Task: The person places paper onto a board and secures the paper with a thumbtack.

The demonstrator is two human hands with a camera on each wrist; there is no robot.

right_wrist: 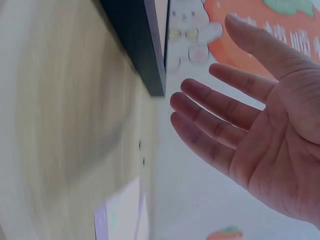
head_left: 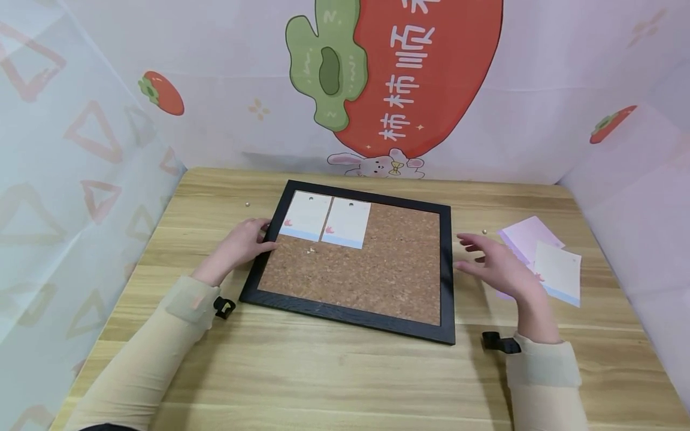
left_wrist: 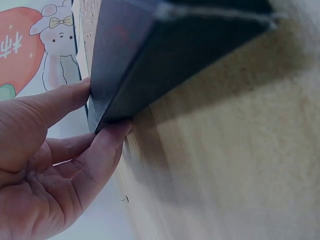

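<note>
Pinching the board (head_left: 399,275) at its left edge, the left hand (head_left: 239,244) has its thumb on top. The right hand (head_left: 498,266), fingers loosely spread, holds nothing, a gap parting it from the right edge. The board sits askew on the table (head_left: 334,383), which shows past all four edges. Two cards (head_left: 347,224) line its far left; loose cards (head_left: 560,269) lie rightward.

I sat or stood at a wood-grained table (head_left: 334,389), its far edge up against a whitish printed backdrop (head_left: 226,72). Facing me was a huge red fruit (head_left: 431,90) with white characters, a rabbit (head_left: 377,166) below it. Faded triangles marked the pale left wall (head_left: 54,137); soft shadows lay around me.
</note>
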